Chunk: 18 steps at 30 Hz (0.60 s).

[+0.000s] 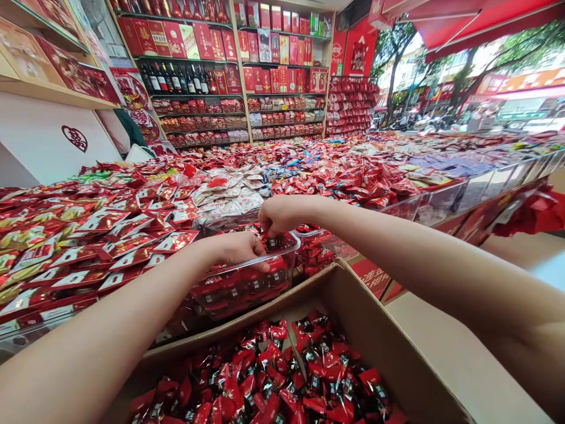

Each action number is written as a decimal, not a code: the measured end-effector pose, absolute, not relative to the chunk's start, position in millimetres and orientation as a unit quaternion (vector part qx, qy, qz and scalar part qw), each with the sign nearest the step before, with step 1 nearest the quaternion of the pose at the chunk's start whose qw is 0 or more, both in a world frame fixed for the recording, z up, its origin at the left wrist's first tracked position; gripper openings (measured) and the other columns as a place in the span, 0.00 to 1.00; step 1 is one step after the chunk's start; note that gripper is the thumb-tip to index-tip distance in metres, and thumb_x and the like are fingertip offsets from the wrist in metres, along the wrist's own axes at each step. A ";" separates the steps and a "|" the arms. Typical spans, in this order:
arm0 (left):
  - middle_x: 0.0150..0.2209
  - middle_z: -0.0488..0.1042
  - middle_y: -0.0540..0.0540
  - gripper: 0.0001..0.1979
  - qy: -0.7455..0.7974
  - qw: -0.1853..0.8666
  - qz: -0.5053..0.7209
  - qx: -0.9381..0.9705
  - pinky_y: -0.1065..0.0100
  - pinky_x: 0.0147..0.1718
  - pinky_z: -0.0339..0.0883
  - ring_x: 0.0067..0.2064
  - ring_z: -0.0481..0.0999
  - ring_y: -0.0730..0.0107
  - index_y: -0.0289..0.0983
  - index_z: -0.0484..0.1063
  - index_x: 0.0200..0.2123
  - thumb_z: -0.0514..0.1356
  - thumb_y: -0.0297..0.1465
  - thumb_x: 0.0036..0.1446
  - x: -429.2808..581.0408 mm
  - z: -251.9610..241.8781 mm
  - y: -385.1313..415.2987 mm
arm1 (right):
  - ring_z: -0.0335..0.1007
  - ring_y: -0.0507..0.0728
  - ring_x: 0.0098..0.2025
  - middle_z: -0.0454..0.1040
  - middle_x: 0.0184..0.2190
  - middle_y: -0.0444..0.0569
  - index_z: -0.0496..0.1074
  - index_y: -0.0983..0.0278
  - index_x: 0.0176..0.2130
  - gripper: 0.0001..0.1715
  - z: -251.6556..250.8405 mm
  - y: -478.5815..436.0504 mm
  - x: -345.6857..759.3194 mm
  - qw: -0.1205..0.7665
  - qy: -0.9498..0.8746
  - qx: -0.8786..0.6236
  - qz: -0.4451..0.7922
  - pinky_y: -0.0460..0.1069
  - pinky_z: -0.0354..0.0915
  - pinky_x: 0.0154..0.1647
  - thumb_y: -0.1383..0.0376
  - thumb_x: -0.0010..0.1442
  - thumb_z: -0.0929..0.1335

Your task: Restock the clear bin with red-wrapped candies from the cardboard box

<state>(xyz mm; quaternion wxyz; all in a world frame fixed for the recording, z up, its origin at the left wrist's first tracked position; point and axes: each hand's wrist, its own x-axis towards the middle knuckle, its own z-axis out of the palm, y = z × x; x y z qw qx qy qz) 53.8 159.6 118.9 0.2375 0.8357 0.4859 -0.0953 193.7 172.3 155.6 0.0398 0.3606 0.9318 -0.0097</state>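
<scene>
Both hands reach into a clear plastic bin (282, 259) holding red-and-black wrapped candies (256, 285). My left hand (244, 248) is low in the bin behind its front wall, fingers curled down among the candies. Just beyond it and to the right, my right hand (278, 215) is bent down over the bin's back right part. Its fingers are curled too, with a dark wrapped candy right below them. What either hand grips is hidden. In front of the bin stands an open cardboard box (366, 312) with many similar red-and-black candies (273, 383) inside.
Packaged sweets (101, 247) fill the display on the left, and white packets (229, 191) lie behind the bin. Red packets (344, 176) are heaped beyond my right arm. Shelves (245, 76) with bottles and red boxes line the back wall. A street shows at right.
</scene>
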 end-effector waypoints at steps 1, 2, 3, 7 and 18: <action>0.16 0.65 0.56 0.16 0.488 0.241 -0.098 0.833 0.75 0.19 0.52 0.21 0.60 0.75 0.37 0.73 0.23 0.58 0.44 0.38 52.6 120.1 159.5 | 0.63 0.50 0.29 0.73 0.30 0.48 0.72 0.67 0.34 0.13 155.3 172.0 194.4 0.034 0.932 0.360 -0.014 0.44 0.54 0.25 0.69 0.45 0.67; 0.17 0.66 0.55 0.15 0.492 0.242 -0.101 0.831 0.75 0.20 0.53 0.22 0.62 0.74 0.38 0.73 0.25 0.59 0.43 0.38 51.4 121.4 159.4 | 0.64 0.50 0.29 0.73 0.30 0.48 0.72 0.67 0.34 0.12 155.3 171.7 195.0 0.028 0.932 0.360 -0.017 0.44 0.55 0.25 0.69 0.45 0.67; 0.17 0.67 0.55 0.15 0.495 0.240 -0.105 0.828 0.75 0.20 0.54 0.23 0.63 0.73 0.38 0.73 0.26 0.59 0.42 0.37 50.5 122.5 159.2 | 0.64 0.50 0.29 0.73 0.30 0.48 0.72 0.67 0.34 0.12 155.8 171.1 195.5 0.023 0.932 0.360 -0.019 0.44 0.55 0.25 0.69 0.45 0.67; 0.14 0.64 0.55 0.12 0.498 0.227 -0.125 0.828 0.74 0.18 0.52 0.20 0.61 0.74 0.37 0.73 0.21 0.61 0.40 0.36 50.4 123.9 158.2 | 0.64 0.49 0.28 0.73 0.31 0.48 0.72 0.68 0.35 0.13 158.6 168.0 196.0 0.014 0.931 0.364 -0.023 0.43 0.55 0.27 0.69 0.46 0.66; 0.14 0.64 0.56 0.13 0.491 0.258 -0.104 0.826 0.74 0.19 0.53 0.20 0.59 0.76 0.37 0.74 0.23 0.60 0.41 0.38 59.6 122.2 158.4 | 0.64 0.50 0.28 0.72 0.29 0.47 0.72 0.67 0.34 0.12 149.3 176.1 200.1 0.005 0.934 0.357 -0.014 0.43 0.55 0.25 0.68 0.45 0.66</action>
